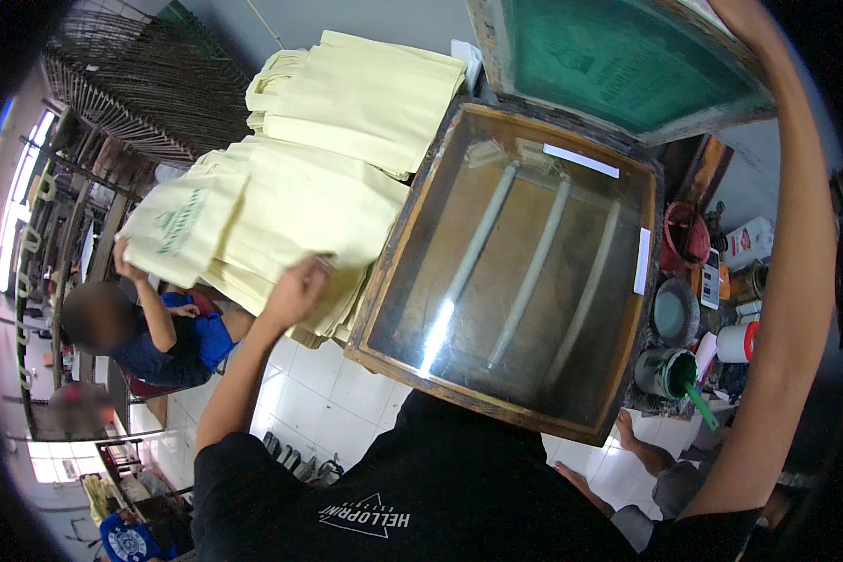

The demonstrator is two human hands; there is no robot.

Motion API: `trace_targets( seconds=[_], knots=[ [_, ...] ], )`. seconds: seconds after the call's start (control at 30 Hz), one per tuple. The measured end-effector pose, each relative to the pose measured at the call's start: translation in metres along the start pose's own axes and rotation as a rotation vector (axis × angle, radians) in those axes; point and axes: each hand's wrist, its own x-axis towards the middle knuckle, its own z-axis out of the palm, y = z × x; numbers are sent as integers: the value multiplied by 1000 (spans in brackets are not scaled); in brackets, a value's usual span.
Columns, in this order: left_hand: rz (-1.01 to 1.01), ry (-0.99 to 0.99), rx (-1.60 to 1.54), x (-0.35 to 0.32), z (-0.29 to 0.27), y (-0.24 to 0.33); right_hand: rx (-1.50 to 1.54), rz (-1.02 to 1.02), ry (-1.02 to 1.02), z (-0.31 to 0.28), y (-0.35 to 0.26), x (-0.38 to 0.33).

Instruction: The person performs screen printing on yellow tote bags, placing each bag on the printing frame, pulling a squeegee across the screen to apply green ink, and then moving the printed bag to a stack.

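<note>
My left hand (300, 292) is at the near edge of a stack of pale yellow cloth bags (318, 192), its fingers curled and pinching the top one's cloth; the fingertips are slightly blurred. My right hand (747, 21), partly cut off by the picture's upper edge, grips the corner of a raised screen-printing frame (766, 101) with green mesh. Below the tilted frame, the glass-topped wooden light box (496, 253) shows several pale tubes under its glass. A co-worker's hand (126, 260) holds a bag with a green print (180, 223) at the stack's left.
A second pile of bags (361, 89) lies behind the first. Right of the box stand a can of green ink (665, 373) with a green-handled tool, a grey bowl (676, 311) and a red bucket (686, 234). A co-worker (164, 332) sits at left; wire racks (131, 80) stand behind.
</note>
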Motion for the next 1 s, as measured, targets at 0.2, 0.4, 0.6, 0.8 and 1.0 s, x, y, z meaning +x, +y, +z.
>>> trace_targets(
  seconds=[0.2, 0.4, 0.6, 0.8, 1.0],
  knots=[
    [-241, 294, -844, 2, -43, 36, 48, -17, 20, -2, -7, -5],
    [423, -309, -255, 40, 115, 123, 46, -46, 51, 3, 12, -5],
    [711, -243, -274, 48, 207, 243, 16, -42, -23, 7, 16, 2],
    [586, -91, -276, 137, 236, 298, -26, -67, -43, 7, 18, 3],
    [301, -351, 187, 223, 270, 322, -1, -75, -45, 7, 19, 4]
  ],
)
